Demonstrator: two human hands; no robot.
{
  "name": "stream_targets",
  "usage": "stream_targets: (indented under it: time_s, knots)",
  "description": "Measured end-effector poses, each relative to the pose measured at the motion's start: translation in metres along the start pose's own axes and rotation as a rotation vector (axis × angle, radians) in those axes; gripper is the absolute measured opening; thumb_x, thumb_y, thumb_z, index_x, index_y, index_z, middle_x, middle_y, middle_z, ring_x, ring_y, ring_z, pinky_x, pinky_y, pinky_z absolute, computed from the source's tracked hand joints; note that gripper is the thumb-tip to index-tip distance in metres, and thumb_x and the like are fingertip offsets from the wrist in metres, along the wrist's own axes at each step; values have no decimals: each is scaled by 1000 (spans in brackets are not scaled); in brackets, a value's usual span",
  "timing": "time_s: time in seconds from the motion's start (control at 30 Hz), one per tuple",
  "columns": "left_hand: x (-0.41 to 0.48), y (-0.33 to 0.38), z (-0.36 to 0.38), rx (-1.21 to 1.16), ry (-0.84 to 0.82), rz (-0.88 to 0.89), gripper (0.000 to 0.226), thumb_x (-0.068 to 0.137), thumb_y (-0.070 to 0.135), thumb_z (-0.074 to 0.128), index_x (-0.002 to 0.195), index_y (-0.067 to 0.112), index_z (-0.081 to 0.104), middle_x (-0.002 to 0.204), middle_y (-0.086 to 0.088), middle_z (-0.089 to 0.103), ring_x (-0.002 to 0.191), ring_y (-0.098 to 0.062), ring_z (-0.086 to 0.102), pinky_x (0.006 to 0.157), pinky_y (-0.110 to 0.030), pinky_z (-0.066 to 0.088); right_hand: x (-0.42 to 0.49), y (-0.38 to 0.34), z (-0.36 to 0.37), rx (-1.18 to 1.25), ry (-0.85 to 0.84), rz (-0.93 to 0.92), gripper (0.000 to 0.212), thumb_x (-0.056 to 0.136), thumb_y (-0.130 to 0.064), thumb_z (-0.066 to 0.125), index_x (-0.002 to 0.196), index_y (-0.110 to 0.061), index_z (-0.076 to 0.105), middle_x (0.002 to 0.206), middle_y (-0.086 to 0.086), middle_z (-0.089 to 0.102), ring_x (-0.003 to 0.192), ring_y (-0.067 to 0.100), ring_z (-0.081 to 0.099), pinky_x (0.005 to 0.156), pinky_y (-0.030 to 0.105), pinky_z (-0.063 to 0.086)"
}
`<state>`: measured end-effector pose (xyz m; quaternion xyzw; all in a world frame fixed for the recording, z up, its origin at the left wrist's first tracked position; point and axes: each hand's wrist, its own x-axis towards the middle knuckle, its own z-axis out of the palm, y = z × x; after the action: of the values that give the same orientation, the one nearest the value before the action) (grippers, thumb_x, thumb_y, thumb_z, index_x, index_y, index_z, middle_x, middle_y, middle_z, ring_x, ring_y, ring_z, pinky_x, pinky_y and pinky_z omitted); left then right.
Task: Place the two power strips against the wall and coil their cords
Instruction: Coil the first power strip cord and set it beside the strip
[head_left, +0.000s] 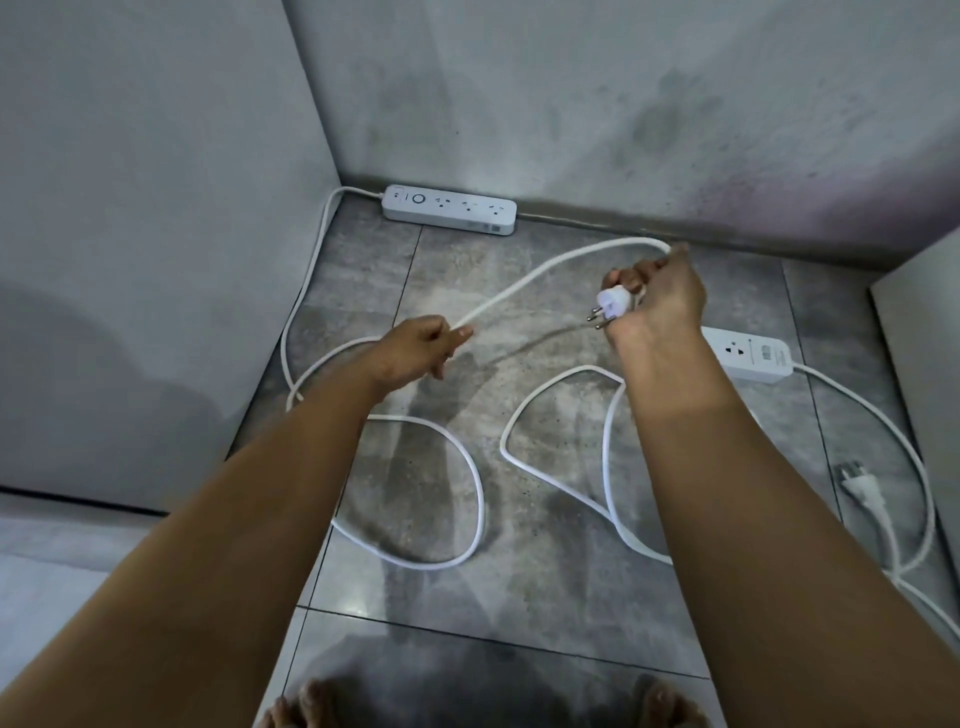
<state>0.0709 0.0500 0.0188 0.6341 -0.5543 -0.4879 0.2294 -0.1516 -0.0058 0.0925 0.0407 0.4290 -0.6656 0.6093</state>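
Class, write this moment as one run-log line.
left hand: grips cord | right hand: holds plug | first strip: against wall | second strip: on floor, off wall | coiling: not done

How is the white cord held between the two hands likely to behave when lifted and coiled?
Probably floppy but springy: the cord lies in loose, rounded loops on the floor, not sharp folds. Likely light: the left hand and right hand hold a span aloft with little sag. The plug at its end would probably dangle if released.
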Motion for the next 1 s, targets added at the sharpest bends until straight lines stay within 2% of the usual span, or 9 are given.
stream_targets:
  time_s: [0.17, 0.23, 0.33, 0.47, 0.57, 0.7, 0.8, 0.9, 1.0]
  knots:
    - [7, -23, 3, 408, -5, -19, 26, 100, 31, 52, 84, 11, 47, 87, -16, 62, 75, -24, 51, 64, -32, 34, 7, -3, -13, 49, 142, -104, 27, 104, -35, 35, 94, -11, 43, 57, 0, 32, 32, 10, 28, 44, 19, 37]
    - [9, -23, 4, 514, 16, -25, 27, 101, 32, 49, 85, 11, 44, 87, -15, 57, 76, -26, 50, 64, -32, 32, 8, -3, -12, 47, 162, -131, 26, 104, -36, 35, 102, -11, 43, 60, 1, 34, 34, 10, 28, 45, 19, 38]
    - [12, -22, 5, 684, 39, -35, 25, 102, 35, 44, 88, 14, 45, 88, -9, 56, 86, -31, 55, 70, -33, 34, 13, -5, -10, 84, 171, -134, 29, 104, -37, 35, 90, -12, 40, 61, 1, 34, 33, 11, 28, 44, 19, 36]
    - [17, -27, -3, 870, 52, -122, 36, 104, 39, 36, 114, 11, 56, 120, -13, 57, 111, -33, 54, 91, -39, 39, 24, -9, -16, 51, 214, -142, 30, 103, -39, 35, 90, -13, 41, 59, 0, 35, 33, 11, 29, 44, 19, 36]
    - [18, -31, -6, 727, 72, -100, 41, 104, 42, 29, 113, 11, 54, 116, -18, 60, 103, -35, 58, 89, -42, 45, 27, -3, -21, -88, 210, -164, 23, 104, -35, 33, 99, -15, 42, 62, -1, 35, 39, 11, 29, 44, 19, 34]
    - [14, -12, 2, 499, 67, -24, 38, 106, 39, 27, 112, 9, 49, 95, -12, 59, 82, -30, 55, 70, -36, 39, 22, 13, -20, -432, 134, -275, 26, 106, -27, 29, 82, -19, 36, 65, 0, 40, 49, 11, 33, 48, 22, 34]
    - [14, 1, 9, 450, 99, 0, 35, 105, 37, 28, 118, 7, 39, 85, -7, 52, 70, -22, 49, 60, -33, 33, 19, 25, -19, -653, -13, -309, 24, 105, -22, 31, 82, -23, 39, 66, 0, 49, 52, 11, 40, 53, 24, 36]
    - [17, 10, 14, 336, 116, -8, 34, 105, 36, 28, 122, 6, 30, 86, -3, 47, 69, -18, 47, 59, -33, 33, 15, 32, -21, -930, -156, -326, 26, 105, -24, 34, 80, -22, 40, 68, 0, 54, 55, 12, 47, 59, 26, 41]
    - [21, 17, 14, 259, 112, 23, 24, 106, 33, 27, 113, 12, 34, 86, -10, 53, 70, -22, 47, 56, -32, 33, 10, 39, -27, -1146, -268, -409, 24, 105, -26, 35, 82, -20, 41, 72, -2, 57, 61, 11, 52, 58, 21, 41]
